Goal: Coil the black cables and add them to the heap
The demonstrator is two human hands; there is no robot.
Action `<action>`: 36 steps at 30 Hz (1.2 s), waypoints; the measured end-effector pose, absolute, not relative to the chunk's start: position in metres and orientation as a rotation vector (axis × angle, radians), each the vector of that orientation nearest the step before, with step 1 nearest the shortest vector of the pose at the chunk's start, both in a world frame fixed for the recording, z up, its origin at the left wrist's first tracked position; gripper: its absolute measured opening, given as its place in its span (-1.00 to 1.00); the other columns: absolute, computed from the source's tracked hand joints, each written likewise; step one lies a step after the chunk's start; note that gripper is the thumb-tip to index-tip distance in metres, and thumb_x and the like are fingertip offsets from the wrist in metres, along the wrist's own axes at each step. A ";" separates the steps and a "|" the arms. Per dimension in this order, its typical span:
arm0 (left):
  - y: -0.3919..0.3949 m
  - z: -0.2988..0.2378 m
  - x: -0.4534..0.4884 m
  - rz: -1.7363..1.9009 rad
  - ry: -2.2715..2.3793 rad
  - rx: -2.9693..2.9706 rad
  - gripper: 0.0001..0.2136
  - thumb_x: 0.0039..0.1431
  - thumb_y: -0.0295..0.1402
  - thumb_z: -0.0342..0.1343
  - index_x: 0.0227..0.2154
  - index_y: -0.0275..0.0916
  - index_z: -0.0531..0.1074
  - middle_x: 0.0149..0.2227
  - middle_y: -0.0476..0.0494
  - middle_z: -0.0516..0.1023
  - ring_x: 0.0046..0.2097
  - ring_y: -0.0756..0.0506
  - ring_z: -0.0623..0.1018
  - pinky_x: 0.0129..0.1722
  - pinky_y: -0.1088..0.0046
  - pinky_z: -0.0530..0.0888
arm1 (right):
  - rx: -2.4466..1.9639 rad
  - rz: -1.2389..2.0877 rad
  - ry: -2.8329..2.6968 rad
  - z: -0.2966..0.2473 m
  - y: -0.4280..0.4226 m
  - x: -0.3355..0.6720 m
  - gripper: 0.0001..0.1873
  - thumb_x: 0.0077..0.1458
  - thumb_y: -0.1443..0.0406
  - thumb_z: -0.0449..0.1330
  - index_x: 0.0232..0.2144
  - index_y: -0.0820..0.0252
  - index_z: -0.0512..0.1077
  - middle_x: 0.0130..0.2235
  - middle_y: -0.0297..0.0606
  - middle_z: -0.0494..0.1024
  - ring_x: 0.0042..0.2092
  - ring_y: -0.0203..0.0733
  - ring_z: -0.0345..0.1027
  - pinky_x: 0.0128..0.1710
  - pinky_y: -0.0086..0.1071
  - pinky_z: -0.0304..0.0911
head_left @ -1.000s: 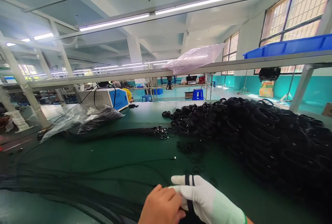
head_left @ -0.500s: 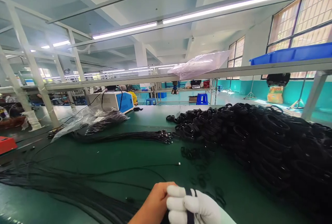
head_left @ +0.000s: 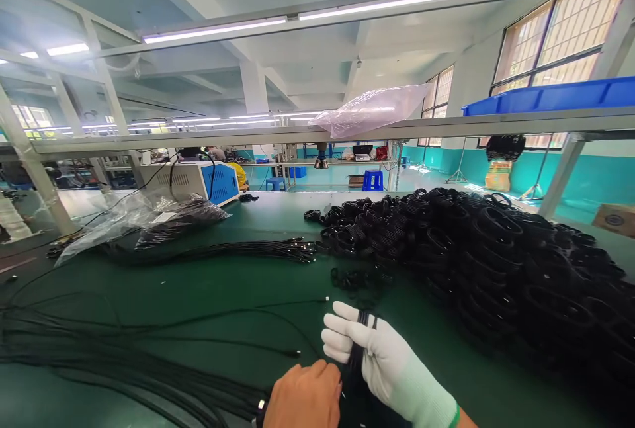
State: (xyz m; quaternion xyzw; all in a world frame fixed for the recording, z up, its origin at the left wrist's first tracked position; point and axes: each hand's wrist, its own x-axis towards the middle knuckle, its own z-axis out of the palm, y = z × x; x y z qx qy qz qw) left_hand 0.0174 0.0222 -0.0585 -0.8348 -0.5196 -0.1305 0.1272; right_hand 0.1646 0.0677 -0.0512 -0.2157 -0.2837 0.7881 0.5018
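My right hand point(head_left: 384, 358), in a white glove with a pale green cuff, has a black cable point(head_left: 363, 319) wound round its fingers in several turns. The thumb lies over the turns. Just below and to the left, my bare left hand point(head_left: 305, 393) is closed with its back to me. Dark cable hangs between the two hands, and the left fingertips are mostly hidden. A bundle of long black cables point(head_left: 163, 375) lies at the left, with a few single strands stretching toward my hands.
A large heap of coiled black cables point(head_left: 476, 256) covers the right side of the green table. Small black rings point(head_left: 354, 277) lie beside it. Behind are straight cables with pale ends point(head_left: 238, 253), a plastic bag point(head_left: 178, 219) and a blue-and-white machine point(head_left: 198, 180). A shelf point(head_left: 278, 135) crosses above.
My hands have separated slightly. The right has risen with the wound cable and its fingers stretched more; the left has moved down and turned its back up. The view has shifted a little right.
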 end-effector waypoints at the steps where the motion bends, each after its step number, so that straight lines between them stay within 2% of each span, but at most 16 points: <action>1: 0.024 -0.054 0.014 -0.423 -1.399 -2.446 -0.82 0.08 -0.56 -0.06 -0.52 -0.20 0.36 -0.51 0.02 0.50 -0.53 -0.05 0.46 -0.49 0.44 0.22 | -0.550 1.918 -0.717 -0.050 0.065 0.163 -0.49 -0.20 0.28 0.41 -0.15 0.30 0.42 -0.21 -0.07 0.54 -0.21 -0.09 0.42 -0.06 -0.12 0.21; 4: 0.032 -0.032 0.003 -0.491 -1.044 -2.473 -0.86 0.09 -0.46 0.05 -0.56 -0.21 0.31 -0.53 0.03 0.46 -0.50 -0.05 0.40 -0.46 0.40 0.18 | -0.517 2.055 -0.913 -0.044 0.057 0.160 -0.68 -0.14 0.31 0.37 -0.29 0.34 0.46 -0.35 -0.17 0.52 -0.29 -0.17 0.39 -0.17 -0.23 0.23; 6: 0.036 -0.012 -0.003 -0.458 -0.898 -2.523 -0.81 0.11 -0.35 0.13 -0.57 -0.21 0.30 -0.55 0.05 0.43 -0.49 -0.03 0.36 -0.42 0.40 0.19 | -0.396 2.176 -1.034 -0.044 0.054 0.159 -0.81 -0.05 0.33 0.32 -0.36 0.37 0.47 -0.41 -0.21 0.48 -0.34 -0.23 0.36 -0.19 -0.25 0.21; 8: 0.040 0.006 -0.007 -0.413 -0.862 -2.610 -0.77 0.09 -0.24 0.18 -0.56 -0.21 0.32 -0.55 0.07 0.42 -0.47 -0.01 0.34 -0.35 0.41 0.21 | -0.279 2.273 -1.060 -0.048 0.053 0.158 -0.78 -0.01 0.33 0.28 -0.31 0.42 0.48 -0.39 -0.17 0.47 -0.33 -0.24 0.34 -0.15 -0.21 0.19; 10: 0.043 0.018 -0.009 -0.383 -0.921 -2.720 -0.77 0.06 -0.20 0.22 -0.54 -0.19 0.37 -0.54 0.09 0.42 -0.45 0.01 0.35 -0.29 0.43 0.23 | -0.216 2.357 -1.032 -0.054 0.054 0.157 -0.65 -0.05 0.32 0.31 -0.22 0.48 0.46 -0.35 -0.11 0.45 -0.30 -0.22 0.33 -0.11 -0.16 0.16; 13: 0.047 0.023 -0.010 -0.338 -1.048 -2.900 -0.86 0.02 -0.30 0.27 -0.51 -0.17 0.42 -0.53 0.13 0.44 -0.43 0.03 0.39 -0.21 0.46 0.24 | -0.162 2.457 -1.001 -0.062 0.055 0.155 -0.56 -0.15 0.30 0.35 -0.21 0.50 0.43 -0.36 -0.15 0.39 -0.30 -0.21 0.29 -0.12 -0.17 0.12; 15: 0.049 0.020 -0.010 -0.339 -1.107 -3.002 -0.89 0.01 -0.37 0.28 -0.50 -0.16 0.43 -0.51 0.13 0.46 -0.42 0.04 0.41 -0.18 0.47 0.25 | -0.123 2.513 -0.951 -0.063 0.054 0.153 -0.61 -0.20 0.35 0.35 -0.27 0.46 0.41 -0.42 -0.25 0.32 -0.36 -0.27 0.24 -0.20 -0.28 0.10; 18: 0.051 0.016 -0.010 -0.404 -1.155 -3.102 -0.90 0.00 -0.35 0.29 -0.50 -0.16 0.46 -0.49 0.12 0.49 -0.39 0.03 0.44 -0.16 0.48 0.28 | -0.056 2.577 -0.894 -0.061 0.051 0.150 -0.75 -0.27 0.48 0.31 -0.46 0.37 0.32 -0.51 -0.39 0.15 -0.47 -0.38 0.09 -0.37 -0.42 0.00; 21: 0.051 0.018 -0.013 -0.470 -1.149 -3.140 -0.92 0.02 -0.40 0.26 -0.50 -0.16 0.47 -0.47 0.11 0.50 -0.35 0.03 0.45 -0.11 0.48 0.31 | -0.105 2.516 -0.916 -0.061 0.049 0.148 -0.79 -0.23 0.49 0.27 -0.55 0.32 0.26 -0.54 -0.40 0.13 -0.50 -0.39 0.06 -0.40 -0.42 -0.03; 24: 0.048 0.024 -0.019 -0.731 -1.150 -2.908 -0.89 0.12 -0.48 0.13 -0.46 -0.17 0.48 -0.33 0.02 0.51 -0.21 -0.02 0.44 -0.03 0.40 0.29 | -0.157 2.506 -0.917 -0.063 0.050 0.148 -0.85 -0.14 0.46 0.23 -0.54 0.32 0.28 -0.54 -0.39 0.15 -0.52 -0.41 0.05 -0.43 -0.44 -0.05; 26: 0.046 0.025 -0.022 -0.901 -1.100 -2.674 -0.81 0.19 -0.52 -0.01 -0.43 -0.18 0.47 -0.30 -0.04 0.48 -0.21 -0.04 0.42 -0.14 0.42 0.33 | -0.124 2.551 -0.911 -0.064 0.052 0.150 -0.85 -0.11 0.45 0.22 -0.55 0.32 0.27 -0.57 -0.42 0.13 -0.54 -0.43 0.02 -0.47 -0.46 -0.10; 28: 0.043 0.022 -0.022 -0.872 -0.993 -2.589 -0.76 0.20 -0.56 -0.09 -0.42 -0.20 0.45 -0.34 -0.05 0.46 -0.32 -0.02 0.38 -0.31 0.49 0.33 | -0.144 2.514 -0.946 -0.066 0.054 0.152 -0.90 -0.11 0.45 0.23 -0.52 0.38 0.33 -0.57 -0.39 0.20 -0.53 -0.42 0.07 -0.47 -0.47 -0.09; 29: 0.041 0.021 -0.020 -0.780 -0.940 -2.606 -0.77 0.18 -0.57 -0.08 -0.43 -0.21 0.45 -0.36 -0.04 0.45 -0.36 0.00 0.37 -0.37 0.52 0.31 | -0.185 2.478 -0.982 -0.067 0.054 0.152 -0.91 -0.11 0.45 0.23 -0.47 0.43 0.38 -0.55 -0.33 0.28 -0.50 -0.40 0.14 -0.45 -0.47 -0.05; 32: 0.038 0.022 -0.010 -0.383 -0.924 -2.742 -0.84 0.13 -0.52 0.05 -0.53 -0.24 0.42 -0.38 -0.01 0.46 -0.41 0.02 0.37 -0.47 0.56 0.28 | -0.273 2.421 -1.075 -0.074 0.054 0.156 -0.71 -0.10 0.44 0.23 -0.26 0.55 0.44 -0.41 -0.10 0.47 -0.37 -0.27 0.32 -0.31 -0.41 0.08; 34: 0.039 0.029 -0.005 -0.188 -1.050 -2.855 -0.85 0.10 -0.47 0.12 -0.56 -0.23 0.42 -0.41 0.01 0.46 -0.42 0.02 0.39 -0.48 0.58 0.26 | -0.242 2.473 -1.086 -0.080 0.053 0.157 -0.64 -0.11 0.39 0.26 -0.22 0.56 0.44 -0.40 -0.08 0.50 -0.36 -0.24 0.35 -0.26 -0.37 0.11; 36: 0.043 0.036 -0.005 -0.146 -1.316 -3.051 -0.90 0.05 -0.45 0.18 -0.55 -0.21 0.45 -0.47 0.05 0.44 -0.43 0.02 0.39 -0.46 0.59 0.26 | -0.177 2.538 -1.066 -0.085 0.052 0.158 -0.64 -0.13 0.31 0.30 -0.28 0.51 0.45 -0.45 -0.16 0.48 -0.42 -0.29 0.30 -0.30 -0.38 0.11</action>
